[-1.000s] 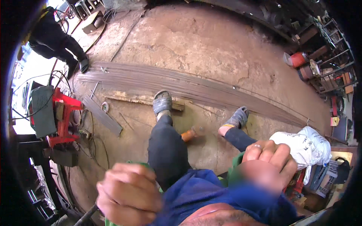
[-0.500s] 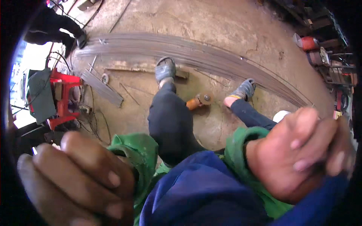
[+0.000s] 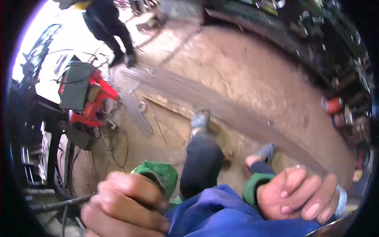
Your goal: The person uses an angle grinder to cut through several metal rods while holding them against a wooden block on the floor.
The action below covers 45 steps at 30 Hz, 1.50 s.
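Both of my hands are raised in front of my lap, fingers curled in. My left hand [image 3: 126,205] is closed and smeared by motion at the lower left; what lies inside the fingers is hidden. My right hand [image 3: 298,193] is also closed, fingertips folded toward the palm, and a pale blue piece [image 3: 342,200] shows beside its outer fingers. I cannot make out what it grips. Blue cloth [image 3: 221,215] spreads across my lap between the hands. Green sleeve cuffs [image 3: 164,173] circle both wrists. An angle grinder [image 3: 228,156], blurred, lies on the floor beside my knee.
Long thin metal rods [image 3: 237,110] run across the floor past my feet, with a shorter bundle [image 3: 136,114] nearby. A grey-green machine [image 3: 79,85] sits on a red stand [image 3: 96,100] at left, cables around it. Another person [image 3: 108,29] stands at far left. Cluttered shelving lines the right.
My view has swung, so floor things sit lower and further right. Both hands appear smaller and lower, the left one further right. More of the other person shows.
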### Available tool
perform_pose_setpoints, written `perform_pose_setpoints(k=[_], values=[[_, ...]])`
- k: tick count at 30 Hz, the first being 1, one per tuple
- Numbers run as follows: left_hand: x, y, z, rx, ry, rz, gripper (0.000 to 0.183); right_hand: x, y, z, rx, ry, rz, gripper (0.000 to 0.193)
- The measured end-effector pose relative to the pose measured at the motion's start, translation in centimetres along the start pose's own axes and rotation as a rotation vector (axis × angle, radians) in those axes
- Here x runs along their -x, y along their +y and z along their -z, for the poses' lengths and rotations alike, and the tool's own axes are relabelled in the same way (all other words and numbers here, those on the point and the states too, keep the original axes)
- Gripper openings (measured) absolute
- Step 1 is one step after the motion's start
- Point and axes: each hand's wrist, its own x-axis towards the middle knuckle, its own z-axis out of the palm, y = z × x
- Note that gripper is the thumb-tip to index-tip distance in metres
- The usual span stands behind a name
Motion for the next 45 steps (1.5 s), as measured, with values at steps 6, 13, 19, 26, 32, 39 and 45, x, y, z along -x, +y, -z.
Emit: perform_pose_setpoints(k=[6,13,19,26,32,39,45], values=[[-0.8,1.9,0.8,-0.282,0.197,-0.134,0.02,1.6,1.7,-2.3,0.153,0.106,0.205,0.017],[8.5,-4.3,5.2,-0.74,0.179,0.629,0.016,6.8,5.3,6.7,0.57,0.008,-0.462,0.023],[16.9,-8.2,7.6,-0.834,0.062,0.928,0.015,8.0,5.9,13.6,0.888,-0.055,-0.734,0.016],[16.2,-14.2,6.0,-0.714,0.029,0.975,0.022,17.1,9.8,25.9,0.95,0.097,-0.929,0.014],[19.7,-18.5,6.7,-0.65,0.117,1.123,0.024,32.3,13.8,34.6,0.87,0.281,-1.294,0.017],[30.8,-25.0,11.0,-0.885,0.052,1.392,0.027,38.1,14.4,34.3,0.701,0.344,-1.551,0.015],[35.3,-24.5,10.6,-1.048,-0.112,1.664,0.03,37.2,14.8,32.7,0.804,0.228,-1.59,0.019]])
